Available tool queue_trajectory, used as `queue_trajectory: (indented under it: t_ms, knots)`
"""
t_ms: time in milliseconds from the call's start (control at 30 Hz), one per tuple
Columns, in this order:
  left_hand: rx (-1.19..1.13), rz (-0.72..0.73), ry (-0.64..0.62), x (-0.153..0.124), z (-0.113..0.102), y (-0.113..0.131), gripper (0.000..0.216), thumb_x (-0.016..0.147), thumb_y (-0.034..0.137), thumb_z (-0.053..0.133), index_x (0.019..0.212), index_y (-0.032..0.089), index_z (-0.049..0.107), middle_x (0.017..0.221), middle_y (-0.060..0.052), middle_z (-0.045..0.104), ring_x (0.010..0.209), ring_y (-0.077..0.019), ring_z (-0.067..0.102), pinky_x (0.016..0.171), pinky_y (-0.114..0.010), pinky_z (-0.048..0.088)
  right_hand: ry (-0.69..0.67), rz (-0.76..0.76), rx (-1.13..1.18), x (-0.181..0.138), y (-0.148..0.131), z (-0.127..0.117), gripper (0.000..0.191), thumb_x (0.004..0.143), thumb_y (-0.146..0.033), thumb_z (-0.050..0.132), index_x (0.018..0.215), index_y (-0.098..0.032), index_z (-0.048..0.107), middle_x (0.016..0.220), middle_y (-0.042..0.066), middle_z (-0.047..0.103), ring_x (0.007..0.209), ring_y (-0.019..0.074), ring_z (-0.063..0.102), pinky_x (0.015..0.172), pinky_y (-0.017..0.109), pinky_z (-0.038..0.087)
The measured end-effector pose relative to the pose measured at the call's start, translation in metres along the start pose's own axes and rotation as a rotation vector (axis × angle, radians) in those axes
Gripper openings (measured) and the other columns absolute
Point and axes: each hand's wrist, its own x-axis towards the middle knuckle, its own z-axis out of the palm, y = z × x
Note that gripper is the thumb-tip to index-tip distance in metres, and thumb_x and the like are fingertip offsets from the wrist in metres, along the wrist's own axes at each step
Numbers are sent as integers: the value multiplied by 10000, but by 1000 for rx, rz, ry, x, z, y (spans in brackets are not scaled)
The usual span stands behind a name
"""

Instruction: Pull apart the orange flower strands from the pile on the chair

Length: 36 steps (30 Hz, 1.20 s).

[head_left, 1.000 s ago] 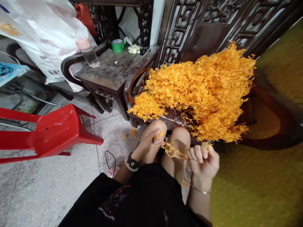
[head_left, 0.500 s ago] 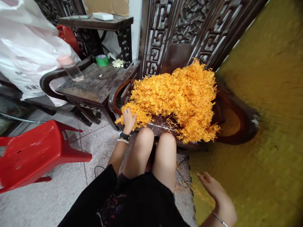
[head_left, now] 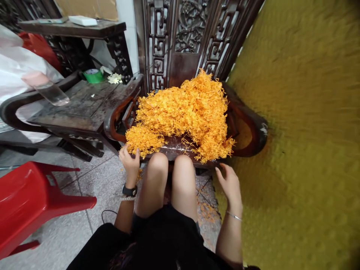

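A large heap of orange-yellow artificial flower sprigs (head_left: 185, 108) fills the seat of a dark carved wooden chair (head_left: 176, 145). At its left front lies a smaller tuft of the same sprigs (head_left: 144, 140). My left hand (head_left: 129, 160), with a black watch at the wrist, is at the near edge of that tuft, fingers apart; whether the fingertips touch it is unclear. My right hand (head_left: 230, 183) hovers right of my knees, just in front of the seat's right corner. Its thumb and fingers are spread, with nothing between them.
A red plastic stool (head_left: 25, 202) stands at the left. The dark side table (head_left: 75, 107) carries a clear bottle with a pink lid (head_left: 50, 90) and green tape (head_left: 93, 75). A yellow-green textured surface (head_left: 303, 131) borders the right side. Orange bits lie on the floor (head_left: 206, 212).
My left hand has drawn back from the top of the small tuft to its near edge. My right hand has moved forward to the seat's right corner. The camera view has turned right.
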Motion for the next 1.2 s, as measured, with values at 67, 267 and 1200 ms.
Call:
queue_trajectory:
  t_ms: [67,267,1200]
  knots:
    - [-38,-27,-43,-20,-10,-4,415,869,421,536,1175,140,538,1149,-144,576,1131,-280,519,1003,-444,413,178,-81,8,13,-13,2,515,894,-441,458,1285,-112,523,1285,207,557,1220,314,508,1016,466,416]
    - [-153,-52,-331,-84,-30,3,277,904,378,463,1092,194,549,1091,-110,599,1060,-259,559,957,-449,461,246,-126,-198,58,-22,14,630,830,-335,555,1394,-98,404,1346,233,477,1148,349,469,932,478,406]
    - [226,708,-812,9,125,215,1048,727,234,739,1538,209,76,1536,-219,311,1433,-400,216,1089,-732,24,982,-160,288,36,-89,-125,329,909,-442,467,682,-205,442,629,24,470,561,146,490,566,319,387]
